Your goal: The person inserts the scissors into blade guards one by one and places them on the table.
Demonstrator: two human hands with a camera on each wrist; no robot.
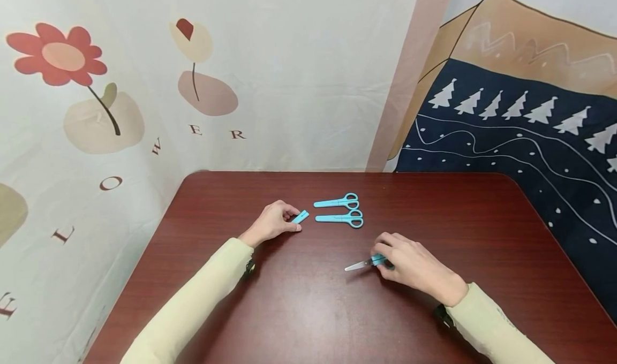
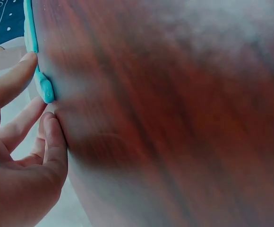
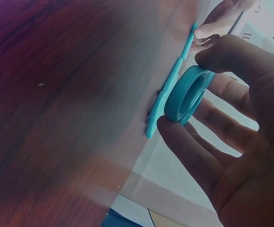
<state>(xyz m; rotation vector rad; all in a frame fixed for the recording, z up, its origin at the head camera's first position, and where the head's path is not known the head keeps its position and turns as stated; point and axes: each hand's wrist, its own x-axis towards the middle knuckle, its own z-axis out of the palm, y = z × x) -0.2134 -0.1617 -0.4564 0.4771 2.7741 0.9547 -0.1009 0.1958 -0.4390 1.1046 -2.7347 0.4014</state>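
My left hand pinches a small blue blade cover flat on the dark red table. In the left wrist view the cover lies between thumb and curled fingers. My right hand grips the blue handle of a pair of scissors whose bare metal blade points left along the table. Up close, thumb and a finger hold the handle's blue ring.
Two more blue scissors with covers on their blades lie side by side beyond the hands, handles to the right. Printed cloth hangs behind and at both sides of the table. The table's far edge runs close behind the scissors.
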